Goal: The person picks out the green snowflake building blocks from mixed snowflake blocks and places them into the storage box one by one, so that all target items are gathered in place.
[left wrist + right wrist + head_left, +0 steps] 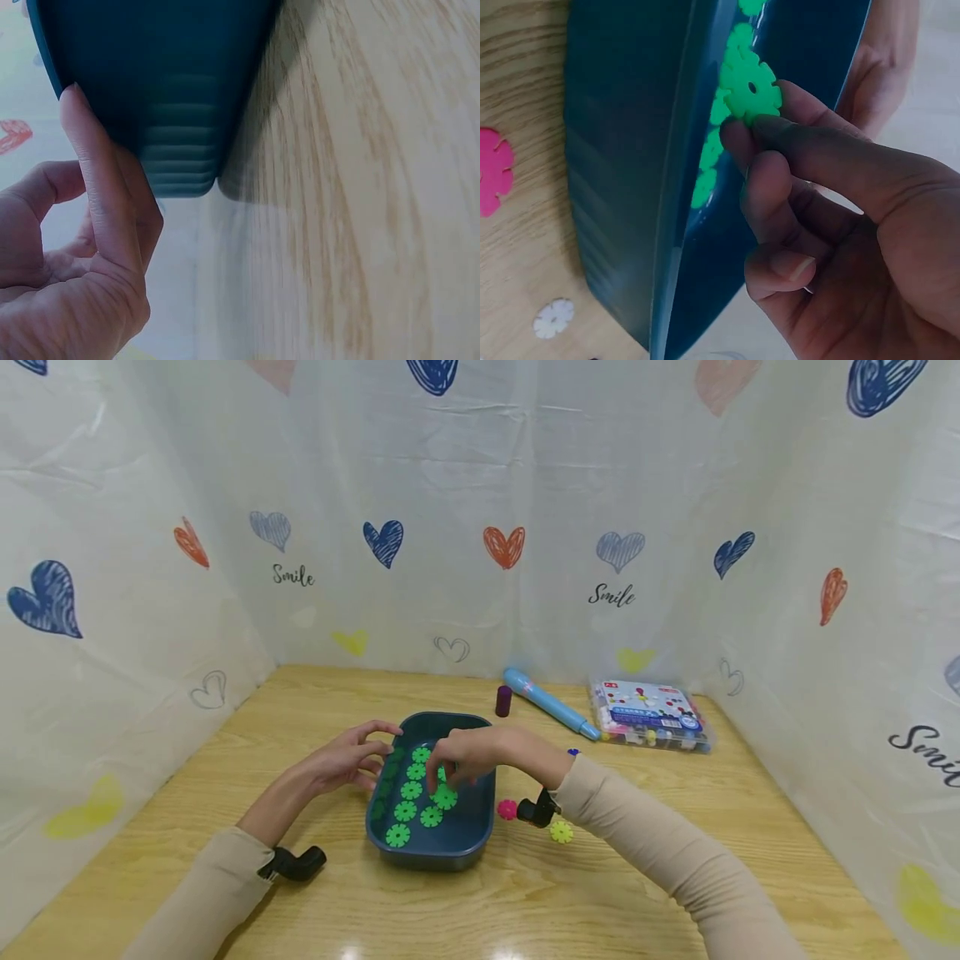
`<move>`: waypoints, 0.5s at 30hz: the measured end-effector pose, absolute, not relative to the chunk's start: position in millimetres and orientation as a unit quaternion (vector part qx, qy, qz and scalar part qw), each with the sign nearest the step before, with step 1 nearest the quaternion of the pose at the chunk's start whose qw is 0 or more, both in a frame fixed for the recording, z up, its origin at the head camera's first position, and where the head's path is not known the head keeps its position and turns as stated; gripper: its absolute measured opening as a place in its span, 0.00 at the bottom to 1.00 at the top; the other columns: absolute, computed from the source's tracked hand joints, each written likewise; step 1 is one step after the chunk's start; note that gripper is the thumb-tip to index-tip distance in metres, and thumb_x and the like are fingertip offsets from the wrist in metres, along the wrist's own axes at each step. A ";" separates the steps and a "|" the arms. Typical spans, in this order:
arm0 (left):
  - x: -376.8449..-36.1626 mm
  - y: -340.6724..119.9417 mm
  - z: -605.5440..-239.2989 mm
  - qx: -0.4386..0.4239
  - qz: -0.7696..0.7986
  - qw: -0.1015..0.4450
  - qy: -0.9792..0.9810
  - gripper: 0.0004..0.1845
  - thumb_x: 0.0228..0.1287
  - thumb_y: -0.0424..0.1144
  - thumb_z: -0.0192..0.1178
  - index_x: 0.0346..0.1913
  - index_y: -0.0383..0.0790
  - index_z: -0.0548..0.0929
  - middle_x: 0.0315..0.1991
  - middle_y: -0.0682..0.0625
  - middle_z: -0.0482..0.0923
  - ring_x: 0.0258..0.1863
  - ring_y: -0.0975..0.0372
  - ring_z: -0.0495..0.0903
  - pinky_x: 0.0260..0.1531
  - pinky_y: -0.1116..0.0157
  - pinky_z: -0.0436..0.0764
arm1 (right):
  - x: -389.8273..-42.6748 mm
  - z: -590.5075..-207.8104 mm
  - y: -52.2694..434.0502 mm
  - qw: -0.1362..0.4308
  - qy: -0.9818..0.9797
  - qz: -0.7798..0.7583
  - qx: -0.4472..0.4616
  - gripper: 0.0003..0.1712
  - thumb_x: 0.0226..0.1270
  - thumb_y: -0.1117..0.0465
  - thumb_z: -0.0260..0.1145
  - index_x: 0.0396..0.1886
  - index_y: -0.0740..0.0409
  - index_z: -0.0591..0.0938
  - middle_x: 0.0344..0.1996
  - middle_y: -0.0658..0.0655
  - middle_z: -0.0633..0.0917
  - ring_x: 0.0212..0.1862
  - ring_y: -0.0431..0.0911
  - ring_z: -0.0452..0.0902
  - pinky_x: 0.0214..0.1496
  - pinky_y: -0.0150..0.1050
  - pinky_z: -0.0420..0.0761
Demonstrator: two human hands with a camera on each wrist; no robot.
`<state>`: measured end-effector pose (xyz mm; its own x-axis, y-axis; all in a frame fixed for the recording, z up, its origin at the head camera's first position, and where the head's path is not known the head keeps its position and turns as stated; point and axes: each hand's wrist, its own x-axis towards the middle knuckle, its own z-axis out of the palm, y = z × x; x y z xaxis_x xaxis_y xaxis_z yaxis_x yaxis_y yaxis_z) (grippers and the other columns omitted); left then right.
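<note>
head view shows the right hand [465,760] down inside the dark blue tray [450,852] on the worktop [525,902], its grip narrow, pinching one green snowflake disc [750,88] among the other green discs [411,791] laid out on the tray floor. left hand [345,760] rests against the tray's outer wall, fingers straight, steadying it. looks like the placing step to me. next move probably calls for setting it flat in a free spot, then reaching for the pink disc [507,810] or yellow disc [561,832] just beside the tray.
</note>
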<state>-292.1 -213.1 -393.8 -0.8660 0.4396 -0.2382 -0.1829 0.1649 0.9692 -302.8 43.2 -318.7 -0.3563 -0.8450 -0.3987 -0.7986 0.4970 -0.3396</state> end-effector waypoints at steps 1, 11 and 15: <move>-291.4 -213.7 -393.7 0.090 0.641 0.244 0.723 0.25 0.74 0.37 0.52 0.70 0.43 0.59 0.37 0.49 0.71 0.24 0.64 0.76 0.27 0.66 0.85 | -301.3 -319.4 41.6 0.270 0.821 -0.040 -0.502 0.15 0.71 0.65 0.61 0.52 0.47 0.84 0.39 0.49 0.84 0.34 0.46 0.85 0.34 0.30 0.83; -292.3 -213.7 -394.4 0.094 0.644 0.245 0.718 0.26 0.74 0.36 0.51 0.70 0.40 0.58 0.37 0.49 0.71 0.24 0.65 0.76 0.26 0.67 0.85 | -291.3 -324.4 36.0 0.291 0.799 -0.046 -0.524 0.14 0.71 0.65 0.61 0.51 0.47 0.84 0.36 0.47 0.85 0.34 0.44 0.84 0.33 0.28 0.83; -292.4 -213.3 -395.1 0.093 0.646 0.245 0.717 0.25 0.74 0.36 0.50 0.70 0.41 0.58 0.38 0.49 0.71 0.24 0.65 0.76 0.25 0.67 0.85 | -289.2 -329.5 32.6 0.303 0.791 -0.051 -0.529 0.14 0.71 0.64 0.62 0.51 0.48 0.85 0.38 0.47 0.85 0.38 0.42 0.83 0.33 0.27 0.83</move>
<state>-292.4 -213.3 -395.1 -0.8626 0.4502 -0.2307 -0.1823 0.1487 0.9719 -289.2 32.6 -329.5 -0.2558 -0.8680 -0.4255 -0.8066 0.4343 -0.4010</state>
